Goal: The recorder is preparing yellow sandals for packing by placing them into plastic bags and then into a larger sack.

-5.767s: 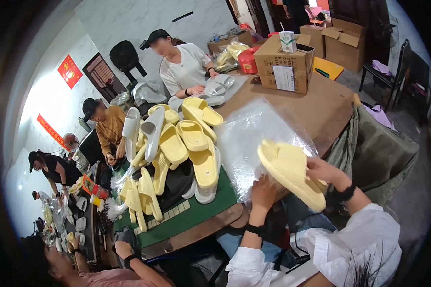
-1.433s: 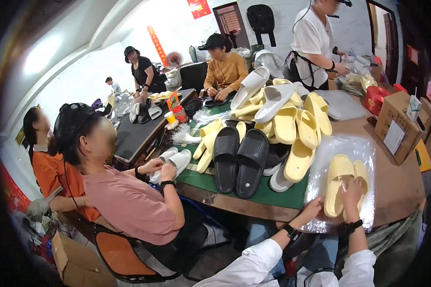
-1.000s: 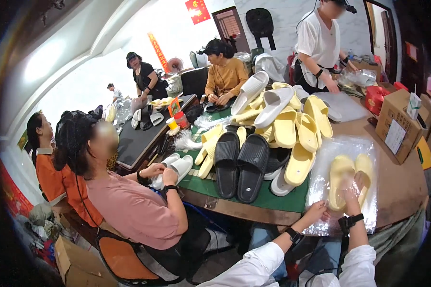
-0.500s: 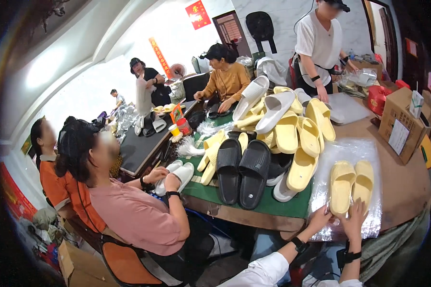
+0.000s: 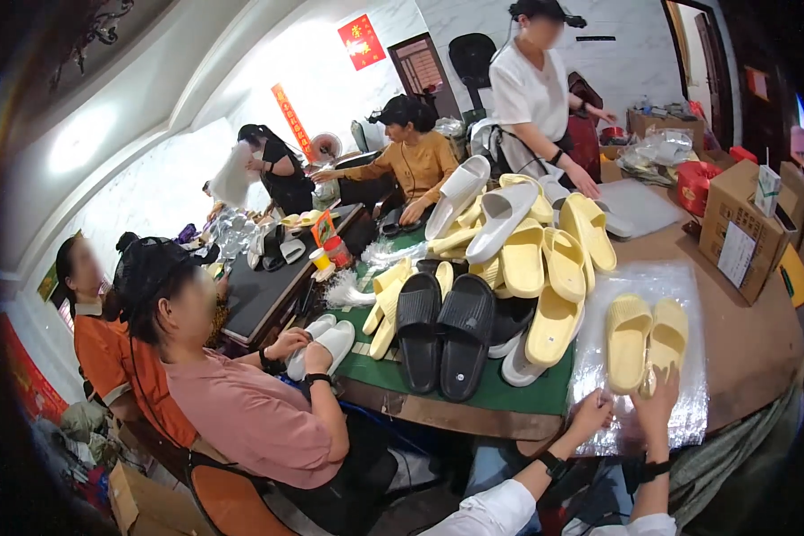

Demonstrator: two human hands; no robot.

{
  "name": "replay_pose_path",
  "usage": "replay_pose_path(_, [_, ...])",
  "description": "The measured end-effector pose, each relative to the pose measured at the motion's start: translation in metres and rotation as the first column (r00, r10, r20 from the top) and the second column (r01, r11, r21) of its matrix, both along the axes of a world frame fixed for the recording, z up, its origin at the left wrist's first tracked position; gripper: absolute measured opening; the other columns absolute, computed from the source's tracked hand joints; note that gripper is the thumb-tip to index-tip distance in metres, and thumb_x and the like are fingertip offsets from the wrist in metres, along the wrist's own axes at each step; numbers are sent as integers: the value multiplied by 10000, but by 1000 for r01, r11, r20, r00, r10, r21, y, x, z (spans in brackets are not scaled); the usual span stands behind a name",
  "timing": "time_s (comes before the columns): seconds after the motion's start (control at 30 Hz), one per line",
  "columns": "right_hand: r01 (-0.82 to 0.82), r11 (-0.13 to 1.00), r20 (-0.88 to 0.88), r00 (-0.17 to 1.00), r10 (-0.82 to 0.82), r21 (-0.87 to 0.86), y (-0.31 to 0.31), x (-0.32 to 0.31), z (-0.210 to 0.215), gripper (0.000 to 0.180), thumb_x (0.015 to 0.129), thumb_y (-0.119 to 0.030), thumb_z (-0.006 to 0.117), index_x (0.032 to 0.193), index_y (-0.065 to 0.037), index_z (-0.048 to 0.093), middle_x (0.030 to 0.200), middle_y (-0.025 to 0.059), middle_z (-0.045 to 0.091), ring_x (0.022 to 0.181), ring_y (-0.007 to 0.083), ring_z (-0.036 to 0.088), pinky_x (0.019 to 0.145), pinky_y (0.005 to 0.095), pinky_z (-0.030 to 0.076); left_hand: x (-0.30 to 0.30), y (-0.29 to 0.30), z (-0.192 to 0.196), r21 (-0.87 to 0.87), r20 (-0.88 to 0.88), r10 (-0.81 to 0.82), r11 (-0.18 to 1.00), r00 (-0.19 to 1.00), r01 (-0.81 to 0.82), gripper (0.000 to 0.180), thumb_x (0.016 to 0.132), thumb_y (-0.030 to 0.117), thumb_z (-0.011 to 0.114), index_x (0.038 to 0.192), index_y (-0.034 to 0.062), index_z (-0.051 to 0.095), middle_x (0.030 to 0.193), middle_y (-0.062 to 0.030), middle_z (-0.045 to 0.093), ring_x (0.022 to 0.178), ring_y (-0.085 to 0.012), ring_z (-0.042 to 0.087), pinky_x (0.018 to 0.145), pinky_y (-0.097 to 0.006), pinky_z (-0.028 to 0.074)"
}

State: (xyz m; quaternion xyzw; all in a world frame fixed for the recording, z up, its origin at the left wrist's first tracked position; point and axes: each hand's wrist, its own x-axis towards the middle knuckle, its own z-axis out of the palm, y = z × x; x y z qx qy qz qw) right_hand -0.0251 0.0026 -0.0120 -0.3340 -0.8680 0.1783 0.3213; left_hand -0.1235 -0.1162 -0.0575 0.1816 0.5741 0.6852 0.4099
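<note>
Currently, the yellow slippers (image 5: 630,347) lie on clear bags (image 5: 690,406) near the front edge of the worktop (image 5: 749,357). The right hand (image 5: 657,399) touches one heel, the left hand (image 5: 591,414) curls at the bags' near left corner; whether either pinches, I cannot tell. Leftward, black slippers (image 5: 420,322) and a slipper heap (image 5: 521,259) crowd the green mat (image 5: 531,399); rightward stands a carton (image 5: 740,241).

I have one slipper pair (image 5: 630,347) lying on the plastic bags (image 5: 590,357), which rest on the table (image 5: 741,357). Left of the bags, my feed shows a slipper heap (image 5: 522,255) on a mat (image 5: 545,389), another pair (image 5: 464,344) before it; behind, rightward, stands a cardboard box (image 5: 743,234), a drink carton (image 5: 767,190) on top.
</note>
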Motion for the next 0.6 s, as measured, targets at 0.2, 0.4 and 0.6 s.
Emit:
replay_pose_path(0.2, [-185,886,-398,918,2,-424,24,27,-45,633,705,-10,653,1284,-91,408,1435,184,176,1311,315,244,1026,369,313,6,5,9,-13,15,61,998,998,-61,171,904,186,530,891,40,442,672,-52,539,510,-107,519,447,-240,442])
replay_pose_path(0.4, [-296,815,-450,892,48,-499,20,24,-46,619,695,72,598,1271,-55,408,1419,186,212,1292,289,289,1011,330,328,0,3,-3,7,71,63,998,995,-64,229,926,249,491,866,30,460,667,-58,541,513,-125,550,458,-249,465])
replay_pose_path(0.6, [-141,865,-368,928,-54,-481,14,26,-40,661,668,73,623,1266,-70,378,1325,158,336,1198,255,383,972,315,353,0,5,-4,-22,76,62,998,995,-60,238,939,254,452,891,22,473,671,-76,552,532,-148,586,452,-263,480])
